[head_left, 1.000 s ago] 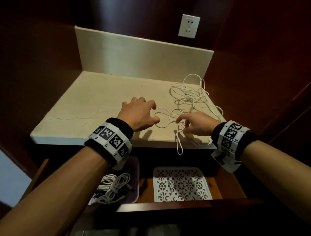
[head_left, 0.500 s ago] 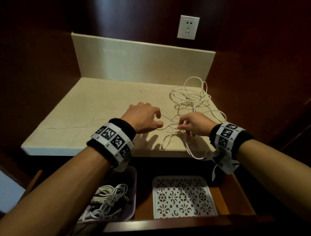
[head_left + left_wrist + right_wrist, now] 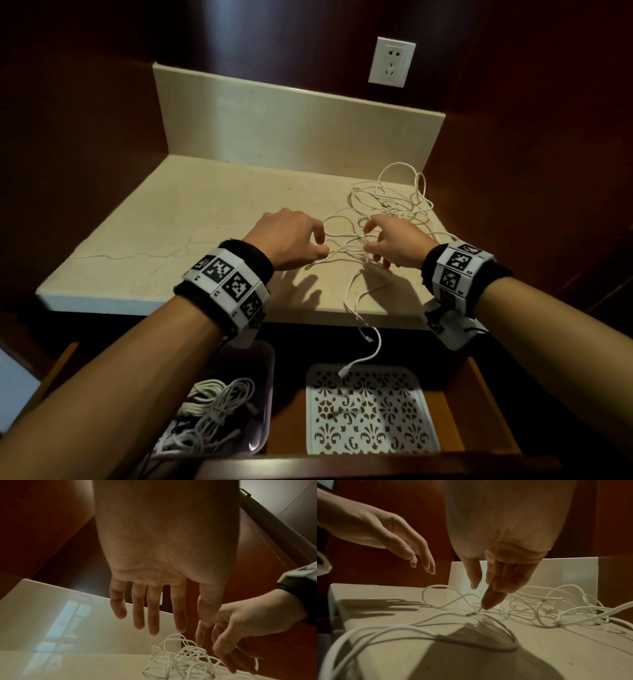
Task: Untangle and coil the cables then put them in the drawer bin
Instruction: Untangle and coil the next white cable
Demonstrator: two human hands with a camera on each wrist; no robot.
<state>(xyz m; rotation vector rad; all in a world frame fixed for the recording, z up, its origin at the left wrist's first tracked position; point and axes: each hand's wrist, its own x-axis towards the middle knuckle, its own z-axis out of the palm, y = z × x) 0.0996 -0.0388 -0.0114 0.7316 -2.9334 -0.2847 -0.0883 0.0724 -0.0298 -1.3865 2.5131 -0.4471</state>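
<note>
Your left hand (image 3: 291, 240) hovered with fingers straight, holding nothing. Your right hand (image 3: 394, 241), fingers relaxed, touched the tangled white cables (image 3: 387, 209) on the desk (image 3: 171, 246), one end dangling over the open drawer (image 3: 479, 411).

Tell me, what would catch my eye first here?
A loose tangle of white cable sprawls over the right side of the pale counter, one end dangling over the open drawer. Both hands, left hand and right hand, reach into it. Below, a clear bin already holds coiled cables.
</note>
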